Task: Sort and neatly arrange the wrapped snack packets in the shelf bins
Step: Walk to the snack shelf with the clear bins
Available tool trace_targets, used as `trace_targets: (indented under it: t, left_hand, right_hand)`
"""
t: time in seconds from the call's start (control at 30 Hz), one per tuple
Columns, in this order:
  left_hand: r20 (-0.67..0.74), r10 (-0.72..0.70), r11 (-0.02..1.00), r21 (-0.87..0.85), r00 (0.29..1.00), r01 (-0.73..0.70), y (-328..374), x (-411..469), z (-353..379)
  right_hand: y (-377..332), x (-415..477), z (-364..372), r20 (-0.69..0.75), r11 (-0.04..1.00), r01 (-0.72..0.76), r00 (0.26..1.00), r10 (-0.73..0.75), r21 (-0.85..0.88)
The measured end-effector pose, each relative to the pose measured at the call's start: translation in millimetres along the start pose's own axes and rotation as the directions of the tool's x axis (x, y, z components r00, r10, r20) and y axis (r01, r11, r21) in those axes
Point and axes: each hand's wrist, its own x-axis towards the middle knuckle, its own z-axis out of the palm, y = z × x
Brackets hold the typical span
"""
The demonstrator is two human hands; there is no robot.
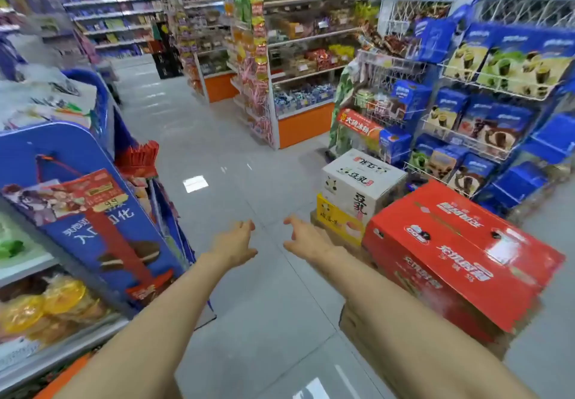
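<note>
Both my arms stretch forward over the grey shop floor. My left hand [234,244] is empty, its fingers relaxed and loosely spread. My right hand [306,237] is also empty, fingers extended forward, close to a yellow carton [337,219]. Wrapped snack packets in yellow and clear wrap [46,308] lie in a shelf bin at the lower left, well apart from both hands. More wrapped snacks [303,95] fill the bins of the far shelf.
A blue cardboard display stand [93,221] stands at the left. Right of my hands sit a white carton [362,177] on the yellow one and a big red carton [460,252]. A wire rack of blue boxes [485,118] lines the right. The aisle floor [217,149] runs ahead.
</note>
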Motion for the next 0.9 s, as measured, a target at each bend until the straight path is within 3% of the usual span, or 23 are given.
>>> trace_targets:
  t: [0.17,0.53,0.9]
  left_hand:
    - [0.095,0.014,0.997,-0.073,0.995,-0.007,-24.8,73.2,3.4]
    - [0.248,-0.048,0.987,-0.135,0.968,0.084,-72.1,259.2,5.0]
    - [0.269,-0.076,0.979,-0.163,0.960,0.123,-133.7,450.9,-34.9]
  right_hand:
    - [8.9,72.2,3.8,0.040,0.996,-0.085,0.995,0.086,-0.033]
    - [59.6,287.0,6.2,0.166,0.993,-0.110,0.979,0.116,-0.045]
    - [68.3,493.2,-17.7,0.266,0.990,-0.123,0.954,0.136,-0.066]
